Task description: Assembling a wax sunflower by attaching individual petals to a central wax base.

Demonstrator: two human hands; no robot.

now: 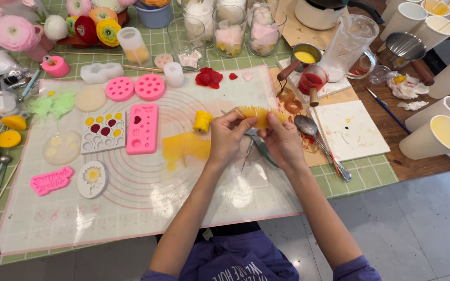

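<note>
Both hands, left (228,136) and right (282,138), pinched on the yellow fringed strip (260,115), long axis running side to side between the fingertips, above the desk mat (131,208).

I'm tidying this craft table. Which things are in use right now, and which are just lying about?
In use: left hand and right hand pinching the yellow fringed strip.

Lying about: yellow roll, pink moulds, spoon, paper cups, glass jars.

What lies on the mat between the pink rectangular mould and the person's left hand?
In the head view, a small yellow roll and a flat yellow sheet lie between the pink rectangular mould and the left hand.
</note>
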